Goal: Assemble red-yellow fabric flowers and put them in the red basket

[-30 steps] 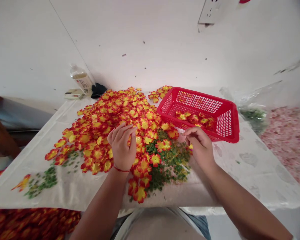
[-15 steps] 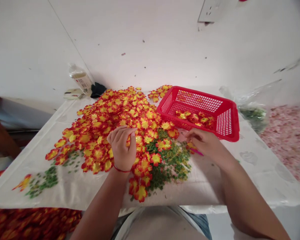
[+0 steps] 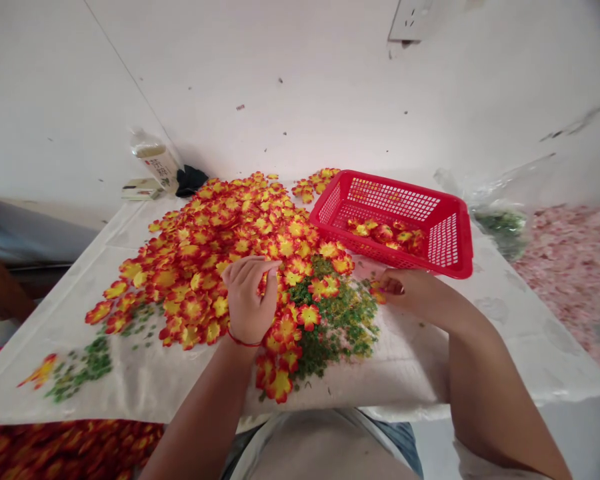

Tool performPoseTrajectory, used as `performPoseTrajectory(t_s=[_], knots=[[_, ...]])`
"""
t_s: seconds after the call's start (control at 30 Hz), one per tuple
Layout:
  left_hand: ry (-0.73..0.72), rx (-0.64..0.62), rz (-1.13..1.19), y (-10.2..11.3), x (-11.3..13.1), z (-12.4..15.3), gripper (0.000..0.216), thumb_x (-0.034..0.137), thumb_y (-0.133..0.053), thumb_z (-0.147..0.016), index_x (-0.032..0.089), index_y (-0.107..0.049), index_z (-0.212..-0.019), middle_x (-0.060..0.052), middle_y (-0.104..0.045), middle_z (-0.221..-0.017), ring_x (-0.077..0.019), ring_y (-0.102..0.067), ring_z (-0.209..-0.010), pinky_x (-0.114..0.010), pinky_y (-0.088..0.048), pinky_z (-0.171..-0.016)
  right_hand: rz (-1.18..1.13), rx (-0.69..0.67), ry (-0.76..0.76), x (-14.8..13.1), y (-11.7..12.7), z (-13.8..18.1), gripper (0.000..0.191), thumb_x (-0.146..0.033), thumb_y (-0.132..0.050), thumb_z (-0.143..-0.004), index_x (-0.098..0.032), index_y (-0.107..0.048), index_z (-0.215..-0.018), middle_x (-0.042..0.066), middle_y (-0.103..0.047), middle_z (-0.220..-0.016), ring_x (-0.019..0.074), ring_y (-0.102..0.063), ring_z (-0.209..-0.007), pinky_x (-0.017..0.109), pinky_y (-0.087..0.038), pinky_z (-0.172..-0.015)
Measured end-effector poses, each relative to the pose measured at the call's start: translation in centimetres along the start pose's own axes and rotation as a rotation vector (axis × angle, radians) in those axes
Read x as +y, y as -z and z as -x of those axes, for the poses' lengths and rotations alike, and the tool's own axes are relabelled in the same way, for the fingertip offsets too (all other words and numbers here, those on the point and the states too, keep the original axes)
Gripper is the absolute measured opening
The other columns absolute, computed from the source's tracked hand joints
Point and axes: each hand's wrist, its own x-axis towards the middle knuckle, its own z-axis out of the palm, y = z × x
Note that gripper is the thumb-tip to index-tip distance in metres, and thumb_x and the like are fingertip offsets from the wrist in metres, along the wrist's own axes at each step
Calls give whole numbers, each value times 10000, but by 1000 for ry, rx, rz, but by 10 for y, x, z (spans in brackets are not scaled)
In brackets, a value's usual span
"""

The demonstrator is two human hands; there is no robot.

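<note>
Over the right part of a heap of red-and-yellow artificial flower petals [image 3: 200, 267] is my left hand [image 3: 250, 293], back upward. Its thumb and forefinger tips come together; whether anything is between them is hidden. My right hand [image 3: 410, 290] is closed, fingers curled under, just in front of a red basket. Beside its fingertips is a red-and-yellow petal piece [image 3: 377, 291]; I cannot tell whether it is held. Small green pieces [image 3: 340, 320] lie spread between the two hands. The red plastic basket [image 3: 466, 233] contains several assembled-looking red-and-yellow flowers [image 3: 385, 233].
At the back left stand a clear bottle [image 3: 155, 160], a small box [image 3: 143, 189] and a black cloth-like item [image 3: 191, 181]. More green bits [image 3: 87, 367] lie front left. On the right are a clear bag with green contents [image 3: 503, 230] and a pink petal pile [image 3: 570, 273].
My right hand has dropped slightly and its fingers have curled in. A pink pointed item beneath it is no longer visible. My left hand has barely moved. The whole view shifts slightly.
</note>
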Motion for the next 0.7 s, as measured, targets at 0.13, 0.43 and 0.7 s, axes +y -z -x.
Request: performPoseTrajectory(t_s=[0.13, 0.43, 0.7], knots=[[26, -8, 9, 0, 0, 0, 231, 270, -608, -1138, 269, -838, -1128, -48, -876, -1096, -280, -776, -1166, -458, -513, -1097, -119, 19, -67, -16, 6, -2, 111, -357, -802, -934, -258, -835, -893, 44, -843, -836, 232, -758, -708, 326, -515, -570], [56, -25, 47, -1, 1, 1, 229, 285, -609, -1140, 269, -836, -1123, -41, -881, -1110, -273, -787, -1122, -452, -520, -1100, -248, -21, -17, -24, 1, 0, 150, -275, -765, -895, -286, -905, -947, 53, -905, -982, 239, -813, -776, 327, -578, -621], [76, -25, 81, -2, 0, 1, 223, 280, -615, -1139, 273, -837, -1126, -29, -882, -1109, -262, -793, -1104, -438, -530, -1092, -194, -56, -16, -30, 1, -2, 140, -254, -762, -864, -282, -899, -861, 35, -871, -849, 219, -774, -715, 308, -529, -605]])
